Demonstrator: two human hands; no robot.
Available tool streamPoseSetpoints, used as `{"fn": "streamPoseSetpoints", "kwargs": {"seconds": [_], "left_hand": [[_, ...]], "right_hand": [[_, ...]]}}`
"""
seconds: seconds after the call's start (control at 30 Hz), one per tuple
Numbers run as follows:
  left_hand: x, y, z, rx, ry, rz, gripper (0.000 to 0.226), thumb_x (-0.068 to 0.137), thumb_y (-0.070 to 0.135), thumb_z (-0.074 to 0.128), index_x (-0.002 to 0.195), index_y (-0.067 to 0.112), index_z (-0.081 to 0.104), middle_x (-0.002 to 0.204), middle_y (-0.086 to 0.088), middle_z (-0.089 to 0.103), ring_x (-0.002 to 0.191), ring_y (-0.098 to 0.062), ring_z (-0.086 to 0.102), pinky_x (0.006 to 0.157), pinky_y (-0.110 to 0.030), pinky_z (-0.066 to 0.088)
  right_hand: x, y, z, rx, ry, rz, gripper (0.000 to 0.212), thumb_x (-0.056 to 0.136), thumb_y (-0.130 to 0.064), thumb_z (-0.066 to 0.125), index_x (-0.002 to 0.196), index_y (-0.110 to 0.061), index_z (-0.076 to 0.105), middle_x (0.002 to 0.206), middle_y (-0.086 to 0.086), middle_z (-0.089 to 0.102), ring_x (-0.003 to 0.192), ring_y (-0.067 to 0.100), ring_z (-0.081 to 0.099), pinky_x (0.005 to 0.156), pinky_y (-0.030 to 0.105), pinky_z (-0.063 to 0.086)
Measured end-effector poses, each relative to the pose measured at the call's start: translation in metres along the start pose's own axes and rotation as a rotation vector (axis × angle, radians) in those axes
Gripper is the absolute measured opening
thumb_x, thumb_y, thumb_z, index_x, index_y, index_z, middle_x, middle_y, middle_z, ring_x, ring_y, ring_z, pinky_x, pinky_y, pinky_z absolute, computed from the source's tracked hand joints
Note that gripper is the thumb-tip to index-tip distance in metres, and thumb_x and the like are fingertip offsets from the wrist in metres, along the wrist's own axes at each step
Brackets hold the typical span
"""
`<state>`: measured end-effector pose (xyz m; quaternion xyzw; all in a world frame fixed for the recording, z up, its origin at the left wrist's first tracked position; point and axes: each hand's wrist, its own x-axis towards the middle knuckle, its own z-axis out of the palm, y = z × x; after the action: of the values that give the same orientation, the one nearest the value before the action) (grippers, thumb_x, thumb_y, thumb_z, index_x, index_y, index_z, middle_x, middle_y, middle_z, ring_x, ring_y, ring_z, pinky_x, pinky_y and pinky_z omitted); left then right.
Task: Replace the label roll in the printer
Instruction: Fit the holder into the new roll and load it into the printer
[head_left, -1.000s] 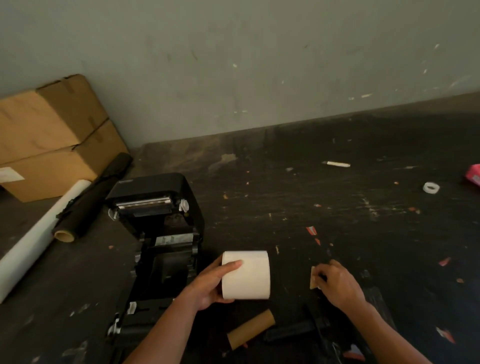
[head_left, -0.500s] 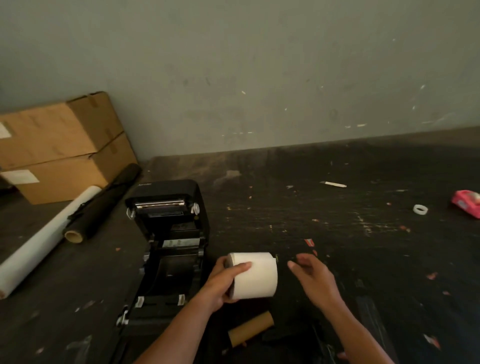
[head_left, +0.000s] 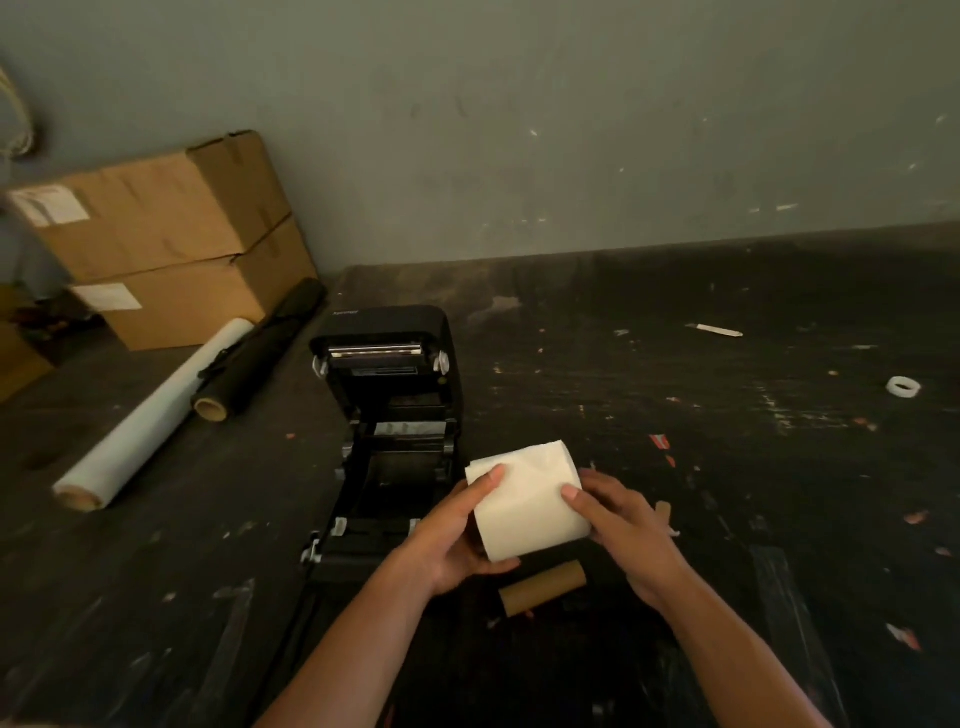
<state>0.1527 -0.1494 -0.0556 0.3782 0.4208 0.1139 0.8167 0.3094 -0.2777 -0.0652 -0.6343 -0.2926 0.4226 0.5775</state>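
A white label roll (head_left: 527, 501) is held just right of the black label printer (head_left: 392, 441), above the dark table. My left hand (head_left: 452, 535) grips its left end, thumb on top. My right hand (head_left: 621, 525) holds its right end, thumb pressed on the paper. The printer stands with its lid tipped back and its roll bay showing as a dark hollow. A bare brown cardboard core (head_left: 543, 587) lies on the table just below the roll, between my wrists.
Two stacked cardboard boxes (head_left: 156, 239) stand at the back left by the wall. A long white roll (head_left: 150, 415) and a black roll (head_left: 254, 353) lie left of the printer. A small tape ring (head_left: 904, 387) and paper scraps dot the table at right.
My right hand dropped a small brown piece, came left and took hold of the roll's right end. The roll tilted and rose a little. The view shifted down.
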Motion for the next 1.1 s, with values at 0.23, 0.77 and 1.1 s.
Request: {"fn": "streamPoseSetpoints", "kwargs": {"seconds": [0.23, 0.77, 1.1], "left_hand": [[-0.022, -0.006, -0.018, 0.082, -0.008, 0.040, 0.077, 0.050, 0.039, 0.085, 0.121, 0.030, 0.056, 0.121, -0.012, 0.061, 0.111, -0.034, 0.058, 0.078, -0.053, 0.055], [-0.040, -0.033, -0.052, -0.411, -0.173, -0.028, 0.072, 0.054, 0.028, 0.089, 0.120, 0.025, 0.059, 0.107, -0.024, 0.070, 0.100, -0.047, 0.065, 0.081, -0.062, 0.051], [-0.047, -0.027, -0.063, -0.486, -0.266, -0.003, 0.077, 0.059, 0.035, 0.085, 0.129, 0.024, 0.054, 0.116, -0.026, 0.066, 0.106, -0.048, 0.062, 0.082, -0.061, 0.051]], "right_hand": [[-0.026, -0.007, 0.026, 0.125, 0.011, 0.031, 0.031, 0.064, -0.043, 0.074, 0.088, -0.022, 0.072, 0.131, 0.000, 0.049, 0.118, 0.020, 0.049, 0.101, 0.048, 0.042], [-0.048, 0.070, -0.027, -0.593, 0.556, 0.379, 0.069, 0.089, -0.040, 0.056, 0.144, -0.013, 0.025, 0.141, 0.019, 0.039, 0.120, 0.033, 0.048, 0.094, 0.047, 0.045], [-0.048, 0.062, -0.005, -0.550, 0.631, 0.418, 0.044, 0.094, -0.030, 0.049, 0.132, -0.009, 0.042, 0.129, 0.018, 0.047, 0.110, 0.029, 0.053, 0.096, 0.049, 0.045]]}}
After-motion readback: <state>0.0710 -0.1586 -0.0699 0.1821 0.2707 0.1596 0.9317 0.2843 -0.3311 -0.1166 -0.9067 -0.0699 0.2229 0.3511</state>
